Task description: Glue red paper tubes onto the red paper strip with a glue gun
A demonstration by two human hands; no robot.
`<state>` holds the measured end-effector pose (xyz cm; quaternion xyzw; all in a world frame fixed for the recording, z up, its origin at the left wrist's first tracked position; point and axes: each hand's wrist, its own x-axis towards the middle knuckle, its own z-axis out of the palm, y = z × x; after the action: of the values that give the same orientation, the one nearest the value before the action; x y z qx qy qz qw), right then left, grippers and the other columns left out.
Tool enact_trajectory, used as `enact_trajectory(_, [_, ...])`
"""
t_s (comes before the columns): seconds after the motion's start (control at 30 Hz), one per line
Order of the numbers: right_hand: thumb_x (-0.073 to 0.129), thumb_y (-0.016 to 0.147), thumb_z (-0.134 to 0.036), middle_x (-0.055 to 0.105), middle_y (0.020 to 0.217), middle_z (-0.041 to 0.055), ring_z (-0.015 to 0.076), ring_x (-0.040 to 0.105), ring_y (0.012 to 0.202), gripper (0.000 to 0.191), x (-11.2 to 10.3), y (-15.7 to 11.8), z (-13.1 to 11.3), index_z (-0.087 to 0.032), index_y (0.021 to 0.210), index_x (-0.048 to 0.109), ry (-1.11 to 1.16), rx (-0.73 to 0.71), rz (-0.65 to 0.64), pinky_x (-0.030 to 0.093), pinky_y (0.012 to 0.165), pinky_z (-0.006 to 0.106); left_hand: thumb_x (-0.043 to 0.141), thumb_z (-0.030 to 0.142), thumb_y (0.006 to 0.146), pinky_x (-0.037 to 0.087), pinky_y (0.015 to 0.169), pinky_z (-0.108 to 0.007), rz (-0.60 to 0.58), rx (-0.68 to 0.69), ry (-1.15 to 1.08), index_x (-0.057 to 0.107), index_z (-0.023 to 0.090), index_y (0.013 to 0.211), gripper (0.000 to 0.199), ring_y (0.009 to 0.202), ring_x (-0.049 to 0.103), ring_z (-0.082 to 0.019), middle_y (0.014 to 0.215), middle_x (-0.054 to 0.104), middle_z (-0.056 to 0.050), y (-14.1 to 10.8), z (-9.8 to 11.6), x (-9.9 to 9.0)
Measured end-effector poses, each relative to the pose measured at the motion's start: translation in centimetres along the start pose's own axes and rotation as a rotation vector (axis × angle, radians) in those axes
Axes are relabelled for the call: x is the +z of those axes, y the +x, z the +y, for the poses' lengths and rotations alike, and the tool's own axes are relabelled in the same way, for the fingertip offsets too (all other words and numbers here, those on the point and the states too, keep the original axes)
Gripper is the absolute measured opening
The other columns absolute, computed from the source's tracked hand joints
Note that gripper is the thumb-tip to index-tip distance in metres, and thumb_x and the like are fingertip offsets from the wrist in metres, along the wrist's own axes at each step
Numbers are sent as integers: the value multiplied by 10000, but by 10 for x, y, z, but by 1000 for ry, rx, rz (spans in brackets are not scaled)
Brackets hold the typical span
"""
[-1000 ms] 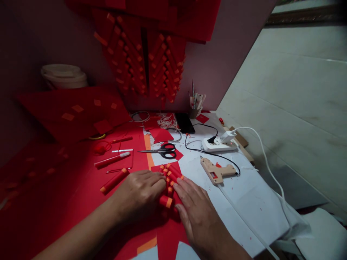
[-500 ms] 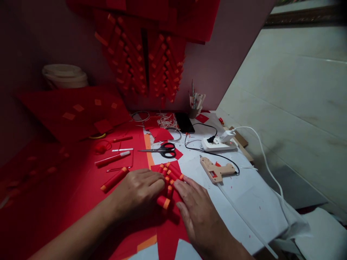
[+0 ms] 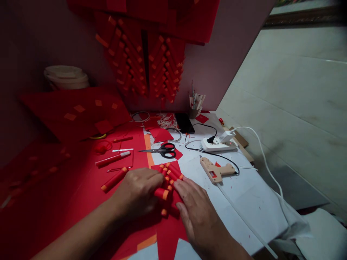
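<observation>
The tabletop (image 3: 260, 213) is covered partly in white, partly in red sheets. On it lie black-handled scissors (image 3: 160, 150), a beige glue gun (image 3: 218, 170), a white power strip (image 3: 219, 145), a dark phone (image 3: 184, 123), a red marker (image 3: 111, 159), an orange-ended red tube (image 3: 114, 180) and white shreds (image 3: 166, 121). A pen cup (image 3: 193, 113) stands at the back.

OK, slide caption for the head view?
Left hand gripping an orange-tipped red tube, right hand resting alongside, black-handled metal scissors and beige glue gun nearby.
</observation>
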<state>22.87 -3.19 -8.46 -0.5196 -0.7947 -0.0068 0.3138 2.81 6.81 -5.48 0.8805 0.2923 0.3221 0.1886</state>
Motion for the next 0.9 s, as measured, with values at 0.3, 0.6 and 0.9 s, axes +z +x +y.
enact_trajectory(0.3, [419,987,-109,597,1394,181,334,515,1345,482,3,-3,10,-117,1469,432,-42,77,11,528,1048,554,518,220,814,439,439,-222,-74,-468,-148,515,228,661,154,439,555,-135,486,543,64,40,-5,-11])
enact_trajectory(0.6, [469,991,-158,595,1413,169,327,531,1342,502,7,-5,14,-118,1490,428,-70,76,-4,542,1050,508,558,108,739,349,487,-223,-205,-437,76,550,230,646,154,498,569,-145,542,604,48,60,-8,4])
enact_trajectory(0.9, [398,981,-129,647,1354,167,316,581,1290,451,5,0,4,-109,1423,482,-125,80,41,568,983,491,531,103,776,320,506,-239,-252,-355,261,504,236,674,170,514,571,-162,571,612,29,57,-7,7])
